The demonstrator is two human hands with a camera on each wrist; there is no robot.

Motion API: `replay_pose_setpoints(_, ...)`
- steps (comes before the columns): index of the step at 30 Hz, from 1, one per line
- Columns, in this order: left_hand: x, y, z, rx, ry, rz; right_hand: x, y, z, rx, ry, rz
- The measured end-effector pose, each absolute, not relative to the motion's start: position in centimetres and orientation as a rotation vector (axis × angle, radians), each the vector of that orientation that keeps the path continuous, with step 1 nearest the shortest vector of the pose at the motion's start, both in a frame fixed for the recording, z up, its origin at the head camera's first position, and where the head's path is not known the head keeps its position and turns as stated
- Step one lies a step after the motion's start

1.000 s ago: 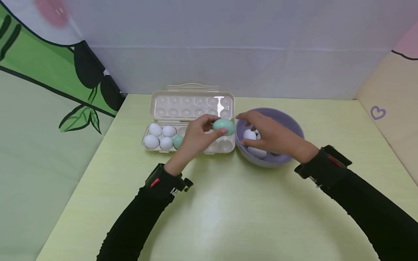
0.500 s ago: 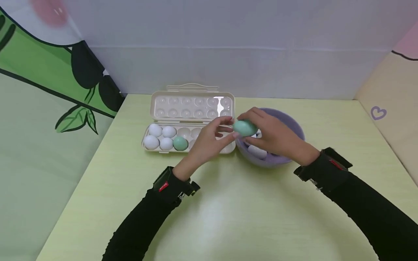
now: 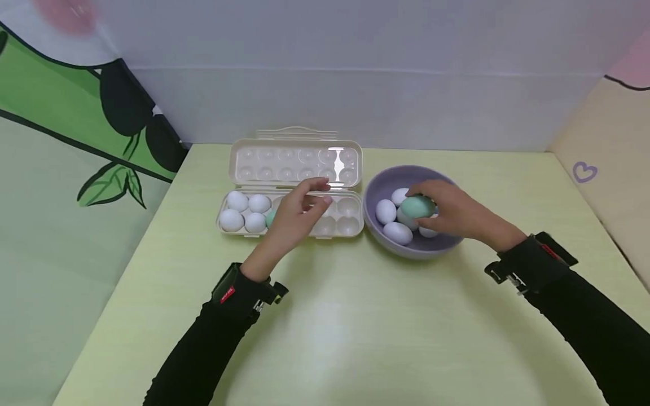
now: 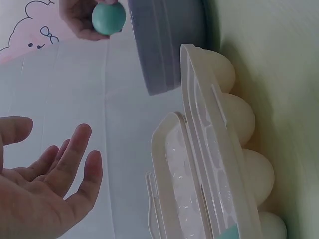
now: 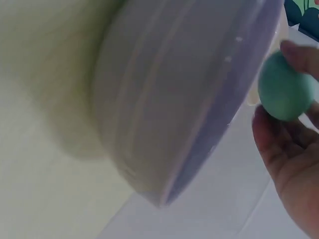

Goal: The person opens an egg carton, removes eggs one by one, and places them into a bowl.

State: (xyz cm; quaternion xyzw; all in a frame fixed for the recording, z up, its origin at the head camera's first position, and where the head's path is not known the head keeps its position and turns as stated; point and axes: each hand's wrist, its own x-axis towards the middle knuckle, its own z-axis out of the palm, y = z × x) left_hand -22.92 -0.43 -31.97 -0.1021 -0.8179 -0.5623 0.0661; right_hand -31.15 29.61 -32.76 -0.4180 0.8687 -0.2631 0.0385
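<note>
My right hand (image 3: 452,210) pinches a green egg (image 3: 418,207) between thumb and fingers, above the purple bowl (image 3: 373,189). Several white eggs (image 3: 398,233) lie in that bowl, and part of a darker one shows beneath the held egg. The right wrist view has the green egg (image 5: 285,87) above the bowl's rim. Over the egg carton (image 3: 347,226), my left hand (image 3: 291,220) hovers with relaxed fingers and nothing in them. White eggs (image 3: 232,220) fill cups at the carton's left end. A second green egg (image 3: 271,217) sits beside them, mostly hidden behind the left hand.
The carton's lid (image 3: 297,163) is folded back toward the wall. The bowl stands close against the carton's right end. Pale yellow tabletop (image 3: 355,327) stretches in front of both, with printed cloth walls (image 3: 325,101) at the back and sides.
The green egg passed from my left hand to my right. My right hand then carried it right, over the bowl, while my left hand drew back left above the carton.
</note>
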Motion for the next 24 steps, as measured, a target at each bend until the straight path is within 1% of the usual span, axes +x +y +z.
replay_pose_setpoints(6, -22.2, -1.8, -32.3, -0.248, -2.437, -1.730, -31.1, 29.8, -34.7, -1.302, 2.558, -0.683)
replay_pose_setpoints(16, -21.7, -2.7, -32.9, -0.262, -2.427, -1.774, -30.0, 29.2, -35.7, -1.417, 2.568, -0.559)
replay_pose_setpoints(24, -20.6, -4.8, -33.6, -0.225, -2.429, -1.764, -28.8, 28.4, -36.5, -1.347, 2.572, -0.486)
